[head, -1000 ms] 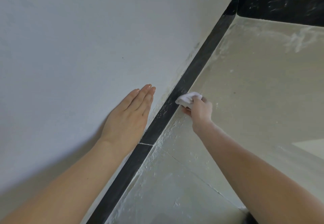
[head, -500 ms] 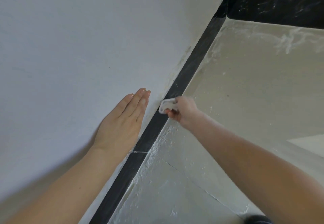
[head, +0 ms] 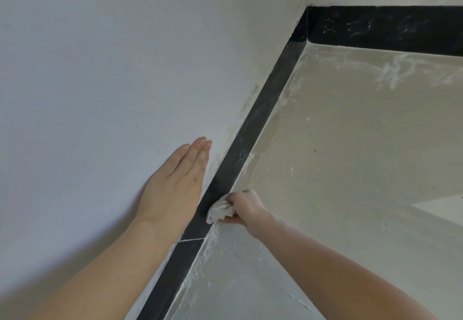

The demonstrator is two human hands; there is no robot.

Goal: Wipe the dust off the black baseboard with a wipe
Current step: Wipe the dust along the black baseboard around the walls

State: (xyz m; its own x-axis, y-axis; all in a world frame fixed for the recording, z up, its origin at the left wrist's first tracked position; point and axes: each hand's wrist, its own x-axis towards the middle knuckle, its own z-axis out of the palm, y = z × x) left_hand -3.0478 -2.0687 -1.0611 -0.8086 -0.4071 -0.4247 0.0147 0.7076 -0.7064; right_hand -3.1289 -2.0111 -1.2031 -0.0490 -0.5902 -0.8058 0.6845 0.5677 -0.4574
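right hand (head: 244, 208) clenched on wipe (head: 219, 211) | wipe pressed against black baseboard (head: 253, 134) | left hand (head: 175, 184) flat, fingers together, on wall above baseboard

Right hand (head: 246, 209) grips crumpled white wipe (head: 220, 211), pressed against black baseboard (head: 253, 131) just above its thin white joint line (head: 192, 239). Left hand (head: 175, 184) flat on white wall (head: 112, 69), fingers together. Dusty grey floor (head: 350, 144) with white smears; dust streaks on far baseboard run past corner.
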